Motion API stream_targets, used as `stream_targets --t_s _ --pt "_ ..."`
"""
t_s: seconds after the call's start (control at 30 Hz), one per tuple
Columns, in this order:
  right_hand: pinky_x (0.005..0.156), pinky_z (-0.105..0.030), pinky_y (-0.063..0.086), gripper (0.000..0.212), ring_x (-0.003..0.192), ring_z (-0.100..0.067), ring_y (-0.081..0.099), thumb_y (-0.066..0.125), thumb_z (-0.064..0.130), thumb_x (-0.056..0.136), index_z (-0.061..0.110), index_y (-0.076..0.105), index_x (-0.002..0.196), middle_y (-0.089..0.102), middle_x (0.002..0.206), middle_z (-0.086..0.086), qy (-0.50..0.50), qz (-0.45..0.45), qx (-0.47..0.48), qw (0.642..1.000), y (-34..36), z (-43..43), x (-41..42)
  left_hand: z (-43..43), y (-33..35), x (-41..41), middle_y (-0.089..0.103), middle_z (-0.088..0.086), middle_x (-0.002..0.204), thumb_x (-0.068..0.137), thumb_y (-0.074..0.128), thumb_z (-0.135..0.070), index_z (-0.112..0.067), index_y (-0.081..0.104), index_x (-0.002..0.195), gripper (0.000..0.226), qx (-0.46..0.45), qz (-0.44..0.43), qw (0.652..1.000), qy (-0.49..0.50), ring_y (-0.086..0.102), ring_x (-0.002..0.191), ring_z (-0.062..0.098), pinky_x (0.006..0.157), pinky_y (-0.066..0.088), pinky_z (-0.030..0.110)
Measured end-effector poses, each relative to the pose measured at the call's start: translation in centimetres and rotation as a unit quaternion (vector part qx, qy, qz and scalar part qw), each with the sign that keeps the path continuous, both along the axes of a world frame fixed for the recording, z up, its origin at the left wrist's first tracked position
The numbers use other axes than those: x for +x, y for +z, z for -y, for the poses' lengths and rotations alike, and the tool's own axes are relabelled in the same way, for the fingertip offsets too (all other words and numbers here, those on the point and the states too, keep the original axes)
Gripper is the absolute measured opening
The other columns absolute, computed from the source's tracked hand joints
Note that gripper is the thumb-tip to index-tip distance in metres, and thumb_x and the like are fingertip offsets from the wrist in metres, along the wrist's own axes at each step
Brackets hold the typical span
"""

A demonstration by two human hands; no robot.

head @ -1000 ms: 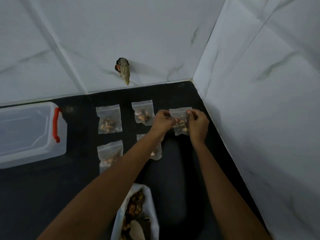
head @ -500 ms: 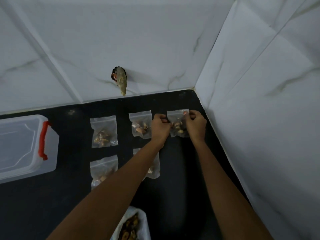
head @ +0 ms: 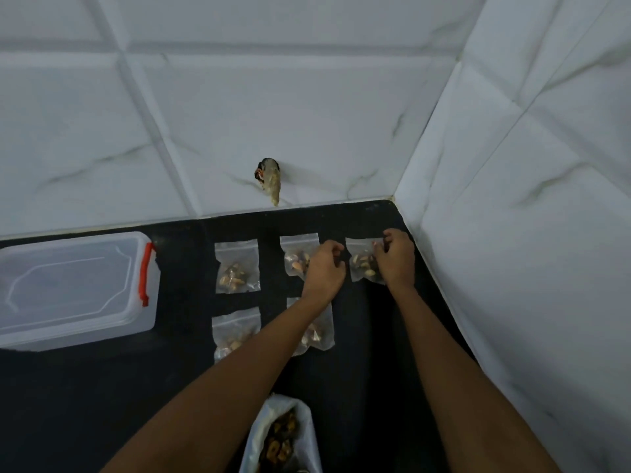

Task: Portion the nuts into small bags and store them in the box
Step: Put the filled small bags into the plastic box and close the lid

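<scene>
You are at the sealing and laying-out step. The small clear plastic zip bag holding a portion of brown nuts (head: 362, 264) lies flat on the black countertop (head: 368, 353) at the far right, third in the far row, close to the corner of the white marble-patterned wall tiles (head: 512, 233). Your right hand (head: 396, 262) has its fingers curled over that bag's top right corner and seems to pinch the zip strip there. Your left hand (head: 324, 269) sits just beside the bag's left edge, fingers curled in, and appears to hold nothing. Four more filled bags lie to the left: the far-left bag (head: 237, 268), the far-middle bag (head: 296, 256), the near-left bag (head: 234, 331) and the near-right bag (head: 319, 336). The clear plastic storage box with a red latch (head: 85, 302) stands well apart at the far left and looks closed, so storing seems not yet begun. I judge the next move calls for pressing the strip shut across its width, then letting go. After that you either refill from the large clear bag of loose nuts (head: 305, 428) or unlatch the box. Your left forearm covers parts of the far-middle and near-right bags, and your right thumb is hidden. The box and the large bag are cut off at the frame edges, and the small brownish lump on the far wall (head: 271, 180) is too unclear to name.
</scene>
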State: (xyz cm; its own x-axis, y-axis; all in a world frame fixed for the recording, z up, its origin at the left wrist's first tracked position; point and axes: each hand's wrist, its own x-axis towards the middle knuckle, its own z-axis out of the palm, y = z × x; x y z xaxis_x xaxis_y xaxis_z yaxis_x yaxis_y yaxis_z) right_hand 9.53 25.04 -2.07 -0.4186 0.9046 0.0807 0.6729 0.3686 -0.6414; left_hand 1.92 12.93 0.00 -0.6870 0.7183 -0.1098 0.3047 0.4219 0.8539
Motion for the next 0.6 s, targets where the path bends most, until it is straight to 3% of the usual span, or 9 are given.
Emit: stream_targets --t_s 0.1,0.2,0.3,0.43,0.6 --pt "0.085 -0.027 0.037 0.022 0.106 -0.028 0.05 0.054 0.009 0.09 0.001 0.058 0.11 0.057 0.113 -0.017 0.023 -0.015 0.037 0.999 1.0 1.9 0.4 2.2 0.6 -0.4 0.054 0.01 0.122 0.09 0.051 -0.004 -0.006 0.051 0.121 0.032 -0.008 -0.092 0.995 -0.046 0.053 0.112 0.021 0.095 0.044 0.029" --pt "0.083 -0.022 0.039 0.02 0.103 -0.021 0.052 0.052 0.012 0.092 0.004 0.06 0.109 0.058 0.111 -0.012 0.073 -0.004 0.09 0.993 1.9 5.1 0.3 5.6 1.4 -1.3 0.054 0.008 0.125 0.093 0.05 -0.011 -0.01 0.05 0.125 0.032 -0.018 -0.213 0.975 -0.058 0.055 0.111 0.02 0.094 0.045 0.03" --pt "0.09 -0.03 0.042 0.028 0.108 -0.024 0.054 0.049 0.015 0.094 0.005 0.057 0.118 0.058 0.118 -0.012 0.115 0.005 0.152 0.982 2.8 8.7 -0.7 9.3 2.1 -2.7 0.046 0.009 0.139 0.095 0.047 -0.019 -0.011 0.045 0.133 0.038 -0.038 -0.321 0.944 -0.066 0.04 0.131 0.023 0.109 0.027 0.031" --pt "0.099 -0.043 0.04 0.044 0.119 -0.033 0.05 0.038 0.024 0.093 0.002 0.049 0.129 0.054 0.129 -0.018 0.161 0.056 0.235 0.957 4.3 13.9 -2.7 15.0 2.7 -4.8 0.005 0.005 0.157 0.098 0.029 -0.045 -0.022 0.013 0.148 0.058 -0.163 -0.397 0.9 -0.069 -0.003 0.145 0.023 0.115 -0.005 0.044" --pt "0.104 -0.052 0.028 0.054 0.127 -0.035 0.044 0.03 0.039 0.092 0.009 0.045 0.135 0.047 0.137 -0.019 0.187 0.127 0.282 0.932 5.8 20.6 -5.4 22.4 3.5 -7.6 0.016 0.009 0.155 0.09 0.015 -0.057 -0.024 0.024 0.146 0.066 -0.191 -0.444 0.875 0.001 0.009 0.143 0.032 0.107 -0.011 0.054"
